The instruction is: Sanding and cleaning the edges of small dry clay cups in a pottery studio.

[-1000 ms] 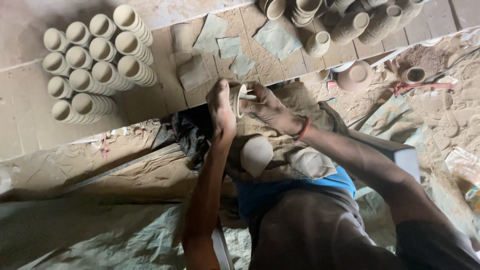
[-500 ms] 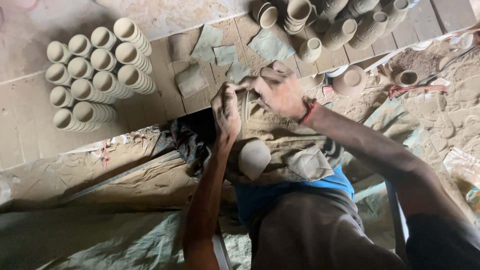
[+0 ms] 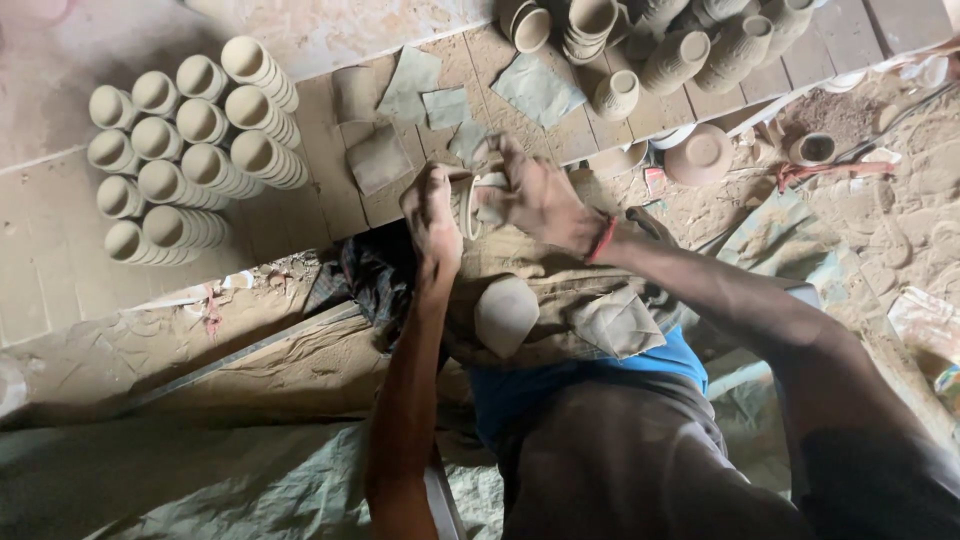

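Fingers of the right hand (image 3: 540,195) and left hand (image 3: 432,215) gripped a small clay cup (image 3: 470,200) between them at the frame's upper centre, above a cloth-covered lap (image 3: 560,300) where another clay cup (image 3: 505,315) rested. Bare brick floor (image 3: 40,290) lay open left of the hands, below rows of stacked cups (image 3: 190,160) at upper left. Since the earlier frame both hands had shifted slightly lower.

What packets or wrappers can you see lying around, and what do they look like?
Crumpled wrapper: right edge, on the sandy ground; pale with reddish patches.
Small packet scrap: on the ground beside the clay bowl; reddish and white, too small to tell more.
No signs or screens show.
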